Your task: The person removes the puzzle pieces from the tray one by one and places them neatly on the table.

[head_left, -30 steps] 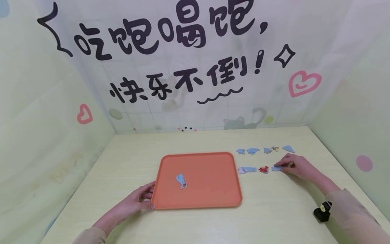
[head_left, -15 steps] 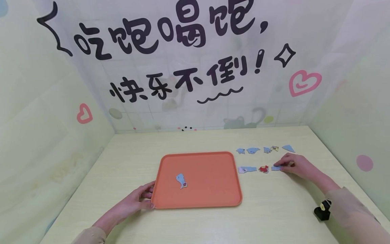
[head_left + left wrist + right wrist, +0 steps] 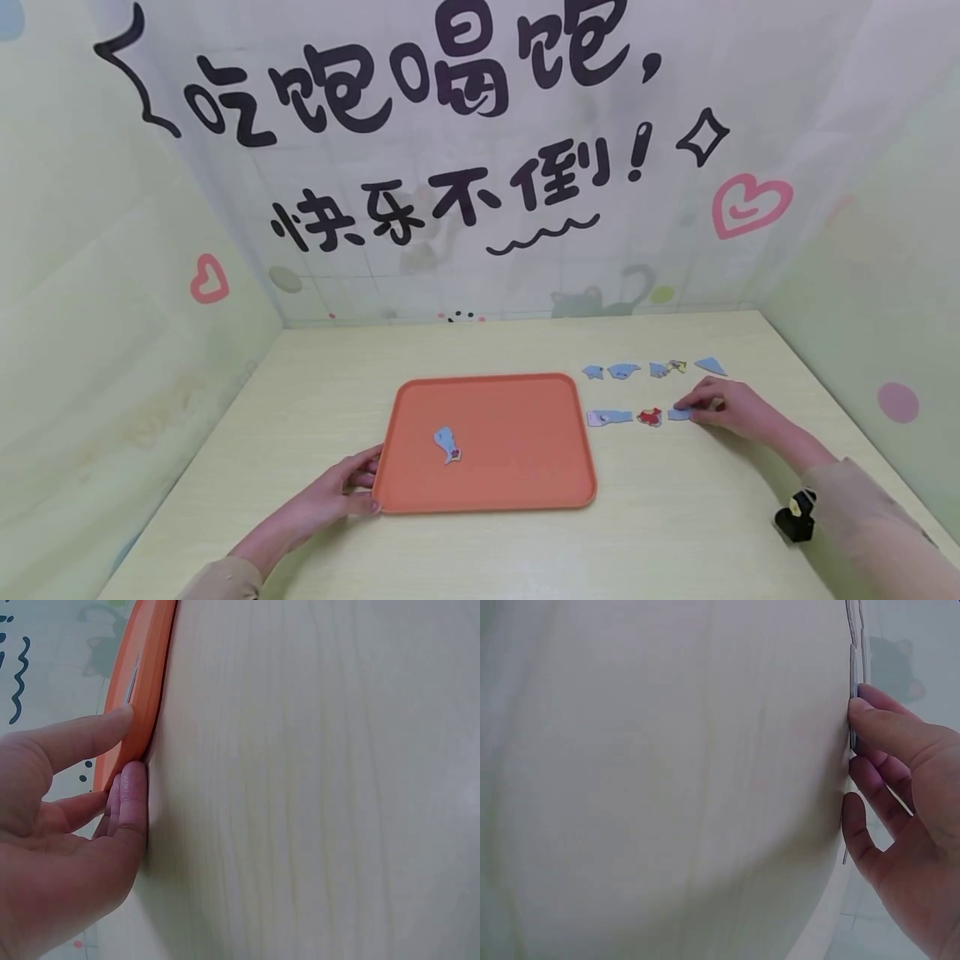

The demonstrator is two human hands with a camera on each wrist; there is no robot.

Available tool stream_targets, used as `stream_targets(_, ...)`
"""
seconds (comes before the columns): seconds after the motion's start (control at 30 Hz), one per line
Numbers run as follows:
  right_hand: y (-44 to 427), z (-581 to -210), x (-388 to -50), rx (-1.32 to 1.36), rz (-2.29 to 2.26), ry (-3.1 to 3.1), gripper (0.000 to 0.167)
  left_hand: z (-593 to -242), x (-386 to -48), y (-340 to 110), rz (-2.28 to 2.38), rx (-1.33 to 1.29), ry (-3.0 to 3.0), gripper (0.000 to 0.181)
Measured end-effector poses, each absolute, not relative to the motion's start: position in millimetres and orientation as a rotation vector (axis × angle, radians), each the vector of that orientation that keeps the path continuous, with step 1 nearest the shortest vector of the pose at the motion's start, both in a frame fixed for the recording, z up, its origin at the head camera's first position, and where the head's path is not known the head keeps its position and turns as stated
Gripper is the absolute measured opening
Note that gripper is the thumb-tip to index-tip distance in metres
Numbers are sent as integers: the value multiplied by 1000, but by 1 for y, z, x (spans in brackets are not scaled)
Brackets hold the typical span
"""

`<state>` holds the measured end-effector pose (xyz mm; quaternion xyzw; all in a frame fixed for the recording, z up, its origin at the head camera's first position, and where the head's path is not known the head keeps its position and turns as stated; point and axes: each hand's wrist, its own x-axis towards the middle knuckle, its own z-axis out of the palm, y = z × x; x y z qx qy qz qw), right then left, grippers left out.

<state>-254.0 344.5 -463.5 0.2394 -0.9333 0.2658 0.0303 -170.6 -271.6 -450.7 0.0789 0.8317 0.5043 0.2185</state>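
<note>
An orange tray lies on the table, and a blue puzzle piece with a small red patch rests inside it. At the tray's left edge, my left hand holds the rim, thumb on top and fingers against the outer side, as the left wrist view shows. Over at the right, my right hand pinches a small light-blue puzzle piece at the table surface; part of that piece is hidden by the fingers. Just left of it lie a red puzzle piece and a long blue-and-pink puzzle piece.
Behind the right hand, several blue puzzle pieces form a back row, with a triangular blue piece at its right end. A small black object stands beside the right sleeve. Printed cloth walls enclose the table.
</note>
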Motion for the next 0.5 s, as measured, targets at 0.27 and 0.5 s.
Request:
stream_targets(0.27, 344, -462, -254, 784, 862, -2872, 23, -449, -168, -270, 1413, 225, 2297, 90)
stream_targets(0.5, 341, -457, -256, 781, 891, -2864, 29, -450, -167, -269, 1419, 210, 2292, 89)
